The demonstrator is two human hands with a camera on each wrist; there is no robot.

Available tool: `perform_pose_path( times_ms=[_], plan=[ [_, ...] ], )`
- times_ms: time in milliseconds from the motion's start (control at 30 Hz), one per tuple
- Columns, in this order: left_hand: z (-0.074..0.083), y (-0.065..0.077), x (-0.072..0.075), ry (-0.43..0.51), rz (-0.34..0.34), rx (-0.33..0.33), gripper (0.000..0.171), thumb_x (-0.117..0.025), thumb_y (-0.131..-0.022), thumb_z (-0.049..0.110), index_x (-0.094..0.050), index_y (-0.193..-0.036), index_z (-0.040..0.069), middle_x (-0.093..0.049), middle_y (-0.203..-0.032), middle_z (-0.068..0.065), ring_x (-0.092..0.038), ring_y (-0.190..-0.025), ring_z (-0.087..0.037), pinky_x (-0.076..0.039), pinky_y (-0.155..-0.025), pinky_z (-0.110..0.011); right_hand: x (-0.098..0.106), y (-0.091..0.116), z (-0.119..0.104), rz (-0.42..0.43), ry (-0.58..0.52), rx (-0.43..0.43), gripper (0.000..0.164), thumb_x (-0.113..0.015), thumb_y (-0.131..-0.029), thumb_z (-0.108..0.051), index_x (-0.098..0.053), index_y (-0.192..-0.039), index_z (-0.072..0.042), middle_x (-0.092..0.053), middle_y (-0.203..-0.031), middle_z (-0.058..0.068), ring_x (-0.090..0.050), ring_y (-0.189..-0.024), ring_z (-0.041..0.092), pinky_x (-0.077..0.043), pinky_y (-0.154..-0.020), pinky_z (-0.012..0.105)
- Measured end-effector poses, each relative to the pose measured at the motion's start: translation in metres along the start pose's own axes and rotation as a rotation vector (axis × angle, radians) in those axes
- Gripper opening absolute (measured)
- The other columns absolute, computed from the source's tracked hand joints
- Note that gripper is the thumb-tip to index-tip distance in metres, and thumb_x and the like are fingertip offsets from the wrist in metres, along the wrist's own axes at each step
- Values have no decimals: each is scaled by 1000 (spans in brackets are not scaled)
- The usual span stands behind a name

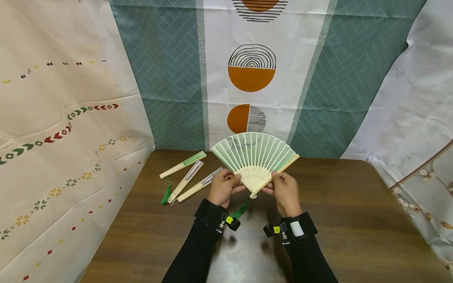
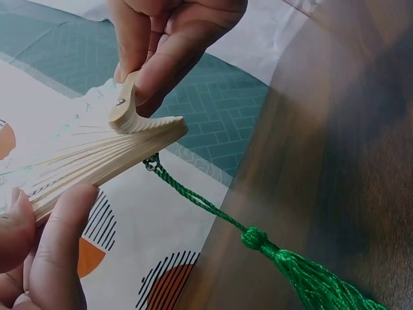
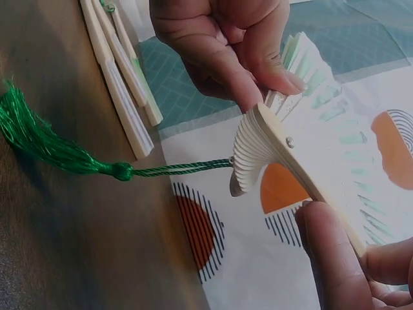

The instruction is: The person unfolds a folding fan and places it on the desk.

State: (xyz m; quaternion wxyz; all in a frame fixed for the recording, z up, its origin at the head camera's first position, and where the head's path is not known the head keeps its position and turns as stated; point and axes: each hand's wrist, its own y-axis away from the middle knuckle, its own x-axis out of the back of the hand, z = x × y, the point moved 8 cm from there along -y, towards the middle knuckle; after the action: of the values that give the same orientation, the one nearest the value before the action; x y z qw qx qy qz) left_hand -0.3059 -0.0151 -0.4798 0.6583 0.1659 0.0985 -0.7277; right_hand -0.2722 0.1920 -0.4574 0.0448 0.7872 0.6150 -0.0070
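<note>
A green folding fan with a dark branch print is spread wide, held up above the table in both hands. My left hand pinches its left outer stick between thumb and fingers. On the opposite side, the right hand grips the right outer stick the same way. The pale ribs meet at a riveted pivot, seen close in the right wrist view. From that end a green tassel hangs on a twisted cord.
Three closed folding fans lie at the back left of the brown table: a green one with a green tassel, a greyish one, and another greyish one near the left hand. Patterned cloths hang behind and at both sides.
</note>
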Motion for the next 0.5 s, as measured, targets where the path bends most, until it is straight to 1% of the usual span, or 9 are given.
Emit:
perform_pose_path(
  times_ms=[100,200,300,400,500],
  plan=[
    [1,0,0,11,7,-6,10,-61,-112,-11,-61,-120,-16,-61,-88,-2,-70,-82,-14,-73,-74,-25,1,-1,1,8,-9,-2,38,-47,-124,-15,-59,-134,20,-75,-106,16,-82,-78,6,-72,-77,23],
    [2,0,0,33,15,-15,10,-61,-111,-12,-62,-121,-16,-61,-89,-3,-70,-83,-14,-73,-75,-26,2,-1,1,15,-18,-1,38,-47,-124,-16,-58,-134,19,-73,-110,16,-82,-78,5,-72,-78,23],
    [3,0,0,53,22,-20,6,-61,-111,-13,-64,-114,-9,-62,-89,-3,-69,-83,-15,-73,-76,-26,3,-1,2,26,-30,-1,40,-47,-124,-17,-58,-137,19,-73,-118,20,-82,-80,3,-72,-78,22],
    [3,1,0,68,32,-24,13,-62,-110,-13,-65,-108,-1,-62,-88,-3,-68,-83,-15,-73,-75,-26,4,-1,2,37,-42,-2,41,-46,-124,-18,-57,-141,19,-72,-125,23,-82,-82,3,-72,-79,22],
    [3,1,0,78,40,-36,17,-62,-110,-13,-67,-105,3,-62,-88,-3,-68,-83,-15,-73,-75,-26,4,-1,3,46,-50,-3,42,-46,-124,-18,-56,-142,19,-71,-128,26,-82,-83,2,-72,-80,22]
  ],
)
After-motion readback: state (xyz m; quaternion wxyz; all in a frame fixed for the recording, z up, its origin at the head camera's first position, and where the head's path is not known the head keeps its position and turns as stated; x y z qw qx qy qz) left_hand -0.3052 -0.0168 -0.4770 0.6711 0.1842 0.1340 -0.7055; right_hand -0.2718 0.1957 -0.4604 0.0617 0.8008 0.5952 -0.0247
